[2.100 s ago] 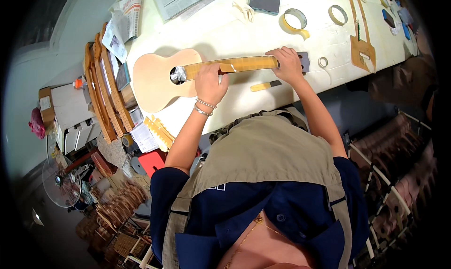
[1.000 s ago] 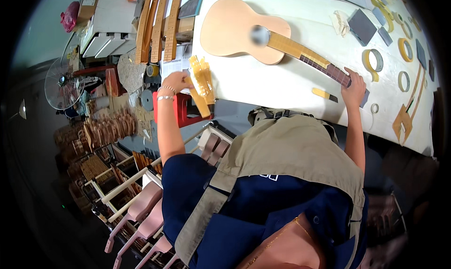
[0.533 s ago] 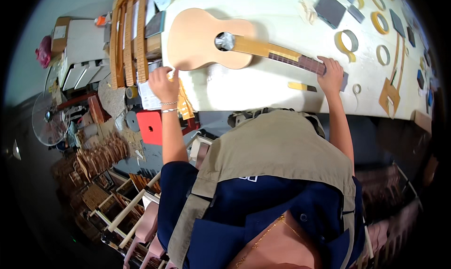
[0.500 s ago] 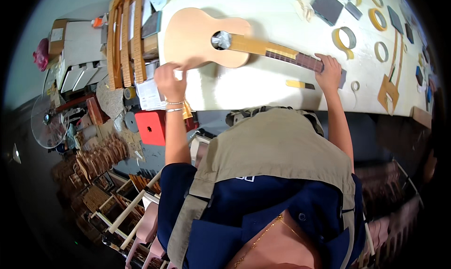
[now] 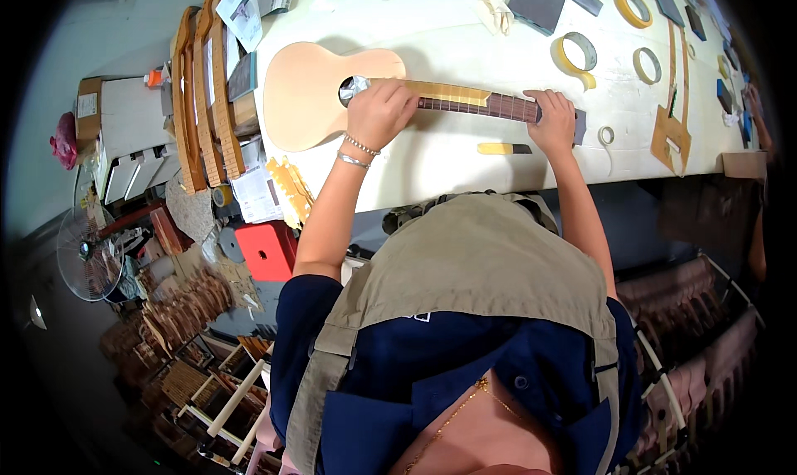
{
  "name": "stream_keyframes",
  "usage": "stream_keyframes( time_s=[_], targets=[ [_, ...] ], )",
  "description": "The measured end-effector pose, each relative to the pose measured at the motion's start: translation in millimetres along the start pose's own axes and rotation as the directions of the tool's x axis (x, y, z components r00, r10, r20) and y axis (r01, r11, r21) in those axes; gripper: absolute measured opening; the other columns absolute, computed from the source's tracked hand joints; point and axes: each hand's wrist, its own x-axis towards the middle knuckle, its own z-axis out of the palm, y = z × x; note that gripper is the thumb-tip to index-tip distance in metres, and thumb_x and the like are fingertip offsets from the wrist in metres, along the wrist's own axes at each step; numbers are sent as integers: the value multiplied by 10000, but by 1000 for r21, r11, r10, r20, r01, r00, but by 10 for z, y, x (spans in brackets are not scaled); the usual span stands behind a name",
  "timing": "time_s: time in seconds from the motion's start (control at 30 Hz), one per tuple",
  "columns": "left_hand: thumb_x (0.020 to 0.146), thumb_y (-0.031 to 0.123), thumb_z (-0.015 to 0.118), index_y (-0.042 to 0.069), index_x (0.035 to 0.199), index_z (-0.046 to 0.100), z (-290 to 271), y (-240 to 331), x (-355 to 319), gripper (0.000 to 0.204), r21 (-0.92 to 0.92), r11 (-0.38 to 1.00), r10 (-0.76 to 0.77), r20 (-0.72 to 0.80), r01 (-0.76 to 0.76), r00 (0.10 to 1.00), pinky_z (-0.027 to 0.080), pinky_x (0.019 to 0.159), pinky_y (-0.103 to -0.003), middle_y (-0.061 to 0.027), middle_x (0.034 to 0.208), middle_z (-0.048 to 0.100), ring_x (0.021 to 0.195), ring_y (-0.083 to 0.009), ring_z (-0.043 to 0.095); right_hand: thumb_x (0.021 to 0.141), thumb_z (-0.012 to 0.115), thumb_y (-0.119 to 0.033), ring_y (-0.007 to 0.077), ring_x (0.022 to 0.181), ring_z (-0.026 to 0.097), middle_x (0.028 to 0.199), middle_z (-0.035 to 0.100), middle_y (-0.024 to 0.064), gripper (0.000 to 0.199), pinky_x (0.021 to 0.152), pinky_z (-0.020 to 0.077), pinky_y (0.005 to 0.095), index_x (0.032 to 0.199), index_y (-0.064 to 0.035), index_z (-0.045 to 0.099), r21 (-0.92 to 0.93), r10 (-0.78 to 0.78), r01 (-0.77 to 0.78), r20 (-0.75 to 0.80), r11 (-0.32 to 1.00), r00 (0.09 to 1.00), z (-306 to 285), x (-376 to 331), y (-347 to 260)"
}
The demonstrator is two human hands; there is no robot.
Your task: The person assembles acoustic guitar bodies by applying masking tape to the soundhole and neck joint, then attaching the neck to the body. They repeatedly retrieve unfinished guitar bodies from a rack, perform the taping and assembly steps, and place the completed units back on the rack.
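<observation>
An unfinished small guitar (image 5: 303, 97) of pale bare wood lies across the white table, its body to the left and its neck to the right. Yellow masking tape (image 5: 452, 92) runs along part of its dark fretboard (image 5: 510, 107). My left hand (image 5: 382, 112) is closed over the fretboard's body end, partly covering the sound hole, which has crumpled silvery material (image 5: 354, 87) in it. What its fingertips pinch is hidden. My right hand (image 5: 552, 120) grips the neck just before the dark headstock (image 5: 579, 128). A yellow-and-black flat strip (image 5: 504, 149) lies below the neck.
Tape rolls (image 5: 579, 53), dark flat blocks (image 5: 538, 4) and a crumpled cloth (image 5: 495, 13) lie at the far right of the table (image 5: 448, 172). Wooden necks (image 5: 203, 93) stand at the left. A red stool (image 5: 266, 249) and a fan (image 5: 87, 249) are beyond the table's left end.
My left hand has moved right, from beside the guitar body's near edge onto the fretboard end. My right hand stays on the neck. The view has shifted, and the guitar lies more level in it.
</observation>
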Motion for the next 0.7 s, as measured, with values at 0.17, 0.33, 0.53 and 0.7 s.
stream_keyframes(
  time_s=[0.17, 0.33, 0.53, 0.7],
  targets=[
    [747, 17, 632, 50, 653, 548, -663, -485, -22, 131, -161, 929, -357, -630, 335, 689, 441, 577, -283, -35, 616, 508, 566, -174, 514, 550, 674, -27, 228, 878, 526, 850, 558, 16, 406, 797, 397, 352, 925, -168, 611, -65, 40, -38, 27, 997, 999, 17, 36, -6],
    [805, 133, 693, 23, 698, 597, -1770, -718, -457, 181, -5, 773, -314, -872, 635, 375, 472, 542, -297, -64, 656, 586, 620, -192, 578, 558, 643, -7, 234, 892, 534, 861, 570, 21, 405, 798, 398, 363, 930, -161, 607, -41, -4, 5, 25, 999, 1000, 40, 49, 10],
    [760, -5, 670, 41, 846, 676, -1129, -769, -1894, 98, 193, 778, -434, -523, 598, 733, 514, 736, -319, -69, 864, 683, 815, -217, 644, 589, 640, -32, 244, 908, 538, 876, 577, 35, 406, 787, 401, 375, 970, -168, 610, -39, 14, -11, 68, 999, 998, 53, -13, 72],
    [686, 138, 705, 99, 862, 722, -595, -466, -2757, 181, 313, 643, -641, -280, 699, 715, 470, 732, -350, -51, 855, 690, 746, -257, 569, 680, 684, -173, 267, 934, 531, 899, 584, 66, 373, 832, 388, 388, 1045, -152, 609, 48, -40, 32, 178, 998, 983, -141, 72, -37]
  ],
)
